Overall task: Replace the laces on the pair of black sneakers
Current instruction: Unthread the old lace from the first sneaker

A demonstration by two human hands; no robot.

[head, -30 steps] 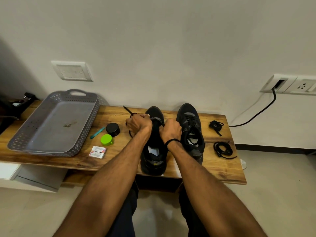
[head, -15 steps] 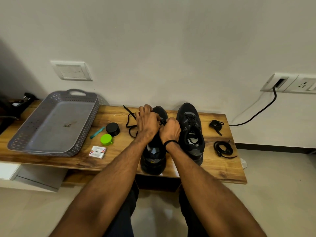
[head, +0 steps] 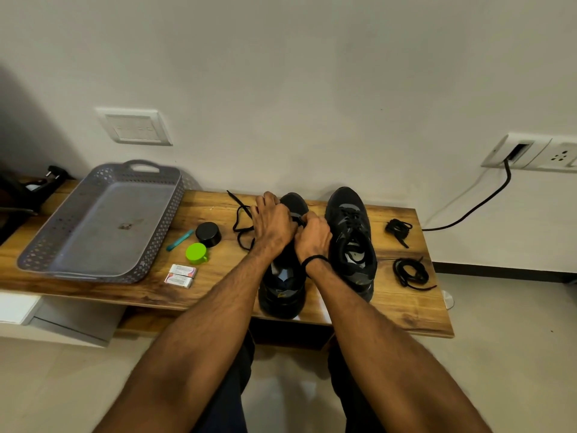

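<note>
A person's two bare forearms reach over a long wooden bench (head: 406,307) set against a white wall. One grey tray (head: 46,257) fills the bench's left end. Two black sneakers stand at the middle, toes toward the back edge. The right sneaker (head: 352,239) shows laces crossed through its eyelets, so it looks finished. The left sneaker (head: 282,295), the one being worked on, is mostly hidden by the hands, so how many of its eyelets are threaded cannot be told; judging by this, about half the job remains. The left hand (head: 273,226) lies over its front with fingers curled, apparently gripping the lace (head: 240,226), which loops slack onto the bench just left of it. The right hand (head: 313,237) sits beside it, fingertips pinching the same lace at the eyelets. Two coiled lace bundles lie near the right edge, one behind (head: 398,228) and one in front (head: 409,273); whether old or new is unclear. Between tray and sneakers sit one black jar (head: 208,234), one green cap (head: 196,253), one teal pen (head: 179,240) and two small boxes (head: 182,270).
</note>
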